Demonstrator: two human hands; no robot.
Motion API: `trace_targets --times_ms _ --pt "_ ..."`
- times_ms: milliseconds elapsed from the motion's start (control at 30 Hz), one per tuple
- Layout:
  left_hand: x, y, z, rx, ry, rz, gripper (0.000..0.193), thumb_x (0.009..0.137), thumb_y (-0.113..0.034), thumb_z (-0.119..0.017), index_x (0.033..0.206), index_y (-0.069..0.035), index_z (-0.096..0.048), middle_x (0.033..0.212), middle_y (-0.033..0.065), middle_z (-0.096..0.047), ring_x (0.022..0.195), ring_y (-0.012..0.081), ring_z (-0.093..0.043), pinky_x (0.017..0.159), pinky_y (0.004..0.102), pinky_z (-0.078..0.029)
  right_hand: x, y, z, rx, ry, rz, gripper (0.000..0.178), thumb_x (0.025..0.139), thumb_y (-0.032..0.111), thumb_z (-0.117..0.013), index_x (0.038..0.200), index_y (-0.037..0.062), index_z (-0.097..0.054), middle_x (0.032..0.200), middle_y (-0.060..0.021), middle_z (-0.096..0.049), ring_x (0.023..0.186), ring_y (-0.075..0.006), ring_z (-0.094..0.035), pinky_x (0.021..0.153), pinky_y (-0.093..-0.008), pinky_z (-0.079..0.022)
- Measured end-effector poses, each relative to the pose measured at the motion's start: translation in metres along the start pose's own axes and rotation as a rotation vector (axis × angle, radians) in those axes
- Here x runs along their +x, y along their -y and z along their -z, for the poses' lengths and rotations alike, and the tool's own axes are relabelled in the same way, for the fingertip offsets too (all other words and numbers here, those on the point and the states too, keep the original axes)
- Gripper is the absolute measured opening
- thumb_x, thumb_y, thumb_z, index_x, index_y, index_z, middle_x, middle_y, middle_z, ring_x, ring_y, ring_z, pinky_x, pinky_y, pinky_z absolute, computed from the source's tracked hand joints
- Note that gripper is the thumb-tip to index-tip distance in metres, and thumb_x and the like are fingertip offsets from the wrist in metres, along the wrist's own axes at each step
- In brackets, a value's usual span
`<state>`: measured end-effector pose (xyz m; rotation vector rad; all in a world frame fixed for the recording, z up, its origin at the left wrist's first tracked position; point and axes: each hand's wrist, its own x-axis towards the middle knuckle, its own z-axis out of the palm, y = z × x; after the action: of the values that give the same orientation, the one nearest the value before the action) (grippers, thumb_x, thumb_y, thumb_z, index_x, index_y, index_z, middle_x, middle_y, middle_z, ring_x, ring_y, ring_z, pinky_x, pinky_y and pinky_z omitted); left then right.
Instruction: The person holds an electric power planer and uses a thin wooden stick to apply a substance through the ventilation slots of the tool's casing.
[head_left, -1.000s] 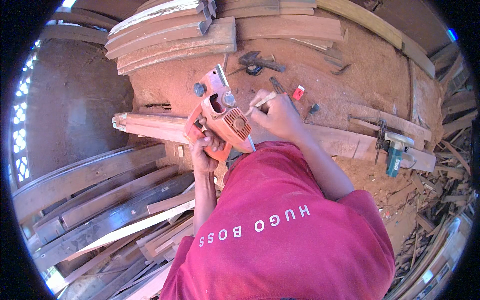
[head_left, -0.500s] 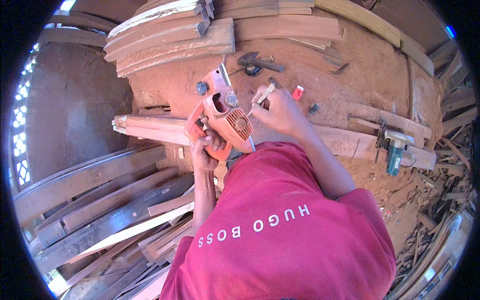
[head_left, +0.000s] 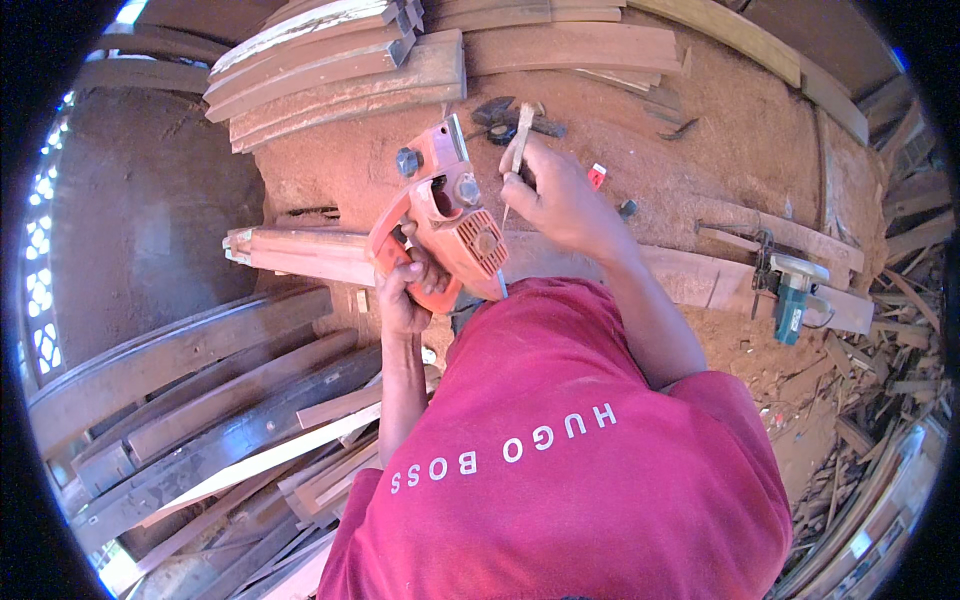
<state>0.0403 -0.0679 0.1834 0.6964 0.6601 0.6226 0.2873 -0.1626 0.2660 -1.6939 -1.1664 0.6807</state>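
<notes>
Chainsaw (head_left: 445, 225) is sitting on beam (head_left: 300, 255); plank stack (head_left: 340, 70) lying behind chainsaw, power tool (head_left: 795, 295) lying right of chainsaw.

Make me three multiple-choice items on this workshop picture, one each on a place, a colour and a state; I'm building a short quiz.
1. Where does the teal power tool lie?
A. on a plank at the person's right
B. on the plank stack at the top
C. in the left hand

2. What colour is the chainsaw body?
A. blue
B. orange
C. green

3. How is the chainsaw body held?
A. lying untouched
B. gripped by the left hand
C. hanging from a hook

Answers:
1 A, it rests on the plank at the right.
2 B, its casing is orange.
3 B, the left hand wraps its handle while the right hand holds a thin tool at it.
</notes>
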Motion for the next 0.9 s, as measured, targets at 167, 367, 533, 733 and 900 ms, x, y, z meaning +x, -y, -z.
trace_targets --times_ms 167,367,533,733,900 --pt "0.0 -0.001 -0.005 -0.062 0.013 -0.007 0.016 0.077 -0.007 -0.057 0.091 -0.004 -0.049 0.066 0.0034 -0.047 0.051 0.015 -0.048 0.051 0.0319 -0.043 -0.012 -0.008 0.0 0.016 -0.01 0.054 0.024 0.087 0.016 -0.066 0.102 -0.0014 -0.062 0.083 -0.016 -0.065 0.075 -0.0256 -0.065 0.068 -0.0373 -0.049" --pt "0.001 0.008 0.009 -0.128 -0.034 0.049 0.007 0.077 -0.008 -0.057 0.077 -0.007 -0.05 0.064 0.0014 -0.043 0.053 0.014 -0.046 0.054 0.0321 -0.042 -0.027 -0.031 -0.012 0.0 -0.061 0.078 0.019 0.086 0.013 -0.068 0.097 -0.0026 -0.065 0.081 -0.015 -0.066 0.071 -0.0238 -0.065 0.066 -0.0356 -0.05" --pt "-0.001 0.01 0.01 -0.09 -0.008 0.058 0.009 0.085 -0.015 -0.056 0.08 -0.01 -0.05 0.07 -0.002 -0.045 0.06 0.0112 -0.046 0.061 0.0311 -0.041 -0.048 -0.057 -0.038 0.191 -0.168 -0.013 0.015 0.086 0.009 -0.071 0.096 -0.0029 -0.069 0.076 -0.0081 -0.068 0.065 -0.0135 -0.063 0.058 -0.029 -0.048" --pt "-0.005 0.02 0.014 -0.209 -0.072 0.079 0.007 0.082 -0.011 -0.058 0.08 -0.009 -0.052 0.067 -0.0013 -0.047 0.057 0.0117 -0.047 0.058 0.0308 -0.042 -0.059 -0.05 -0.047 0.259 -0.293 -0.084 0.012 0.088 0.007 -0.071 0.093 -0.0042 -0.07 0.07 -0.0024 -0.065 0.058 -0.0073 -0.059 0.053 -0.0235 -0.046" --pt "-0.004 0.02 0.013 -0.206 -0.058 0.077 0.008 0.083 -0.012 -0.059 0.079 -0.01 -0.051 0.068 -0.0014 -0.047 0.058 0.0118 -0.047 0.059 0.0309 -0.042 -0.058 -0.05 -0.045 0.231 -0.211 -0.124 0.012 0.088 0.007 -0.07 0.091 -0.0044 -0.071 0.072 -0.003 -0.066 0.062 -0.0048 -0.058 0.055 -0.0228 -0.046"
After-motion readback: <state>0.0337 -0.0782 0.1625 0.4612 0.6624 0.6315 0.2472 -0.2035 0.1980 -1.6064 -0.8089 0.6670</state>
